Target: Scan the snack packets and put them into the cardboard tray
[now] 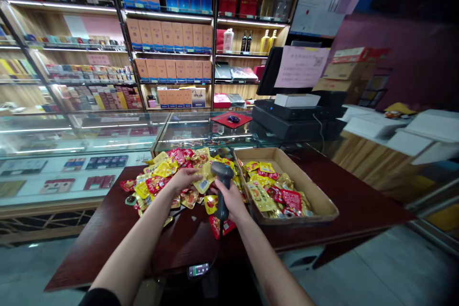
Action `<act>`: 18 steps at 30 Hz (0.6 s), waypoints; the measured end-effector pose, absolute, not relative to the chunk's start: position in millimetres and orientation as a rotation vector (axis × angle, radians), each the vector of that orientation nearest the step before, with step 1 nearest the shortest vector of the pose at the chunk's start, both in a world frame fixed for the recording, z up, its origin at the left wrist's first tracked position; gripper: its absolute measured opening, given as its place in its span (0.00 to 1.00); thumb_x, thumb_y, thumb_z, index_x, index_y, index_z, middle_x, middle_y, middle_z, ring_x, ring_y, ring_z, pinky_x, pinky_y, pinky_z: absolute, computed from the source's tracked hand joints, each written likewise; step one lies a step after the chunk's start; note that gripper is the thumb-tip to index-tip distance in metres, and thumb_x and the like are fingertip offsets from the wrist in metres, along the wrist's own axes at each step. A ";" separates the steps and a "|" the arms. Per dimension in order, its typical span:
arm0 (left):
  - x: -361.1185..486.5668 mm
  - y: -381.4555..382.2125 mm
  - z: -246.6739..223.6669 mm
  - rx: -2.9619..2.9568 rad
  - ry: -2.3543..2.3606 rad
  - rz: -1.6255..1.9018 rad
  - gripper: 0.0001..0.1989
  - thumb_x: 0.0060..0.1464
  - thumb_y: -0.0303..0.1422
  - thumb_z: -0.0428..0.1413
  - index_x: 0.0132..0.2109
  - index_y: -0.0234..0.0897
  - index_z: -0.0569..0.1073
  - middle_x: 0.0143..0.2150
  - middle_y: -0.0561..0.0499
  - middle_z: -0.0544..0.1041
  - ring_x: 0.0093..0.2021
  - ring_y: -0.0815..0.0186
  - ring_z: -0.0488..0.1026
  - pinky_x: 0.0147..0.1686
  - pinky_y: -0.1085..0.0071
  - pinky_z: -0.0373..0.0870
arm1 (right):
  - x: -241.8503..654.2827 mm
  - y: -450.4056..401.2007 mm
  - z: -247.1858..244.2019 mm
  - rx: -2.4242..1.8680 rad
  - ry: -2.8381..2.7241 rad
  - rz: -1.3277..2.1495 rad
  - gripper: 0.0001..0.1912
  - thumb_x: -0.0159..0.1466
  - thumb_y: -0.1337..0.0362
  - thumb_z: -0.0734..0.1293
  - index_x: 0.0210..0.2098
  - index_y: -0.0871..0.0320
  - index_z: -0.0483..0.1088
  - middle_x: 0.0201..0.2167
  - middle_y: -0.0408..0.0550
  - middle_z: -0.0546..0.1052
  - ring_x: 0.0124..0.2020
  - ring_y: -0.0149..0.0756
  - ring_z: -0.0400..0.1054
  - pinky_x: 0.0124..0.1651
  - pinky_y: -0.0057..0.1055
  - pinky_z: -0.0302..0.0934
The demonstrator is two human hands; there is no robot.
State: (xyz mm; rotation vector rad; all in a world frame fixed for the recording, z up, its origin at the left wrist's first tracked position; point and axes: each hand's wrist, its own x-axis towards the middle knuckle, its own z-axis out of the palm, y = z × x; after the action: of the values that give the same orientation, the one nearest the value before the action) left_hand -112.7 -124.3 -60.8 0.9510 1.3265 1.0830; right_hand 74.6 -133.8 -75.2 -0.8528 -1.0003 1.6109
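My right hand (232,200) is wrapped round the handle of a black barcode scanner (222,170), held upright with its head at the top. Just left of it, my left hand (184,180) pinches a gold-yellow snack packet (203,175), whose printed side faces up near the scanner head. Beneath and behind both hands lies a loose heap of red, yellow and gold snack packets (158,182). To the right of the scanner, an open cardboard tray (315,191) holds several more packets (263,193). A red packet (216,226) lies below the scanner, partly covered by it.
Everything rests on a dark red-brown table (118,234). A glass display counter (143,129) runs behind it, carrying a red mouse pad (229,119) with a mouse (233,118). A monitor (268,74) stands at the back right. A lit phone-like screen (198,270) is near the table's front edge.
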 end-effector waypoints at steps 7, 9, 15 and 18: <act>-135.0 -89.2 -51.6 1.171 1.585 0.835 0.21 0.29 0.32 0.71 0.37 0.35 0.81 0.24 0.51 0.78 0.22 0.69 0.72 0.20 0.78 0.68 | 88.7 -150.2 -78.9 -0.972 -1.223 1.617 0.21 0.51 0.54 0.72 0.40 0.56 0.66 0.36 0.46 0.76 0.31 0.38 0.75 0.28 0.32 0.70; -130.2 -85.8 -45.6 1.188 1.611 0.780 0.19 0.29 0.29 0.70 0.36 0.37 0.82 0.24 0.52 0.77 0.22 0.69 0.72 0.20 0.79 0.68 | 86.1 -157.6 -79.3 -1.020 -1.272 1.624 0.21 0.53 0.52 0.70 0.40 0.56 0.64 0.30 0.44 0.75 0.23 0.35 0.72 0.19 0.27 0.64; -113.4 -87.5 -41.0 1.190 1.624 0.687 0.17 0.28 0.24 0.69 0.32 0.36 0.82 0.23 0.52 0.77 0.23 0.68 0.72 0.22 0.76 0.71 | 77.0 -180.2 -96.4 -1.123 -1.411 1.581 0.21 0.57 0.48 0.66 0.41 0.56 0.61 0.13 0.32 0.65 0.09 0.27 0.57 0.12 0.21 0.52; -112.1 -89.6 -45.7 1.165 1.590 0.673 0.17 0.27 0.24 0.70 0.32 0.36 0.81 0.23 0.51 0.78 0.23 0.67 0.73 0.23 0.74 0.72 | 75.1 -191.3 -107.6 -1.109 -1.407 1.574 0.21 0.57 0.48 0.65 0.40 0.56 0.60 0.15 0.33 0.67 0.10 0.25 0.57 0.12 0.21 0.53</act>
State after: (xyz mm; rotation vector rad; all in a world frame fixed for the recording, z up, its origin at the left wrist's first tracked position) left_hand -112.1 -89.6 -45.7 1.1646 1.5898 0.6731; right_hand 75.1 -191.3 -107.6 -1.1091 -1.4074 1.5738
